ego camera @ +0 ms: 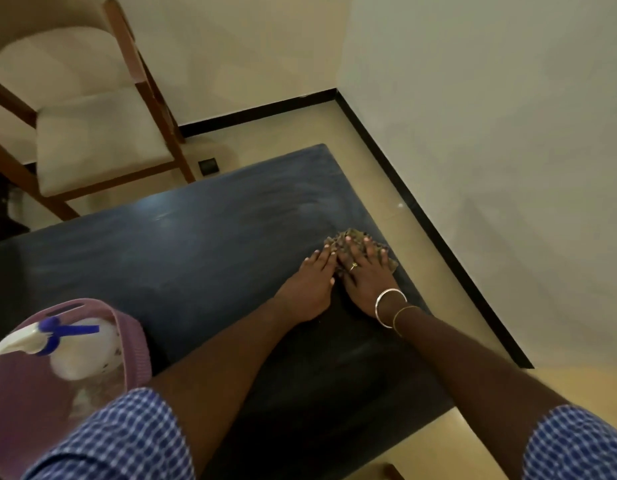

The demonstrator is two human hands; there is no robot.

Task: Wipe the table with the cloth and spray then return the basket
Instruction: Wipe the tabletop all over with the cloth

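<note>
I judge I'm wiping: left hand (314, 284) and right hand (366, 277) press the cloth (348, 237) by the worktop's (161, 258) right edge, fingers straight, and next comes a sweep toward the basket (135, 329) holding the spray (75, 355).

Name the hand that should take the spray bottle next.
Left, probably. The basket holding the spray bottle sits at the left, beside the left arm. The right hand lies flat on the cloth near the right edge of the table, farther away; the left hand touches only its edge.
</note>
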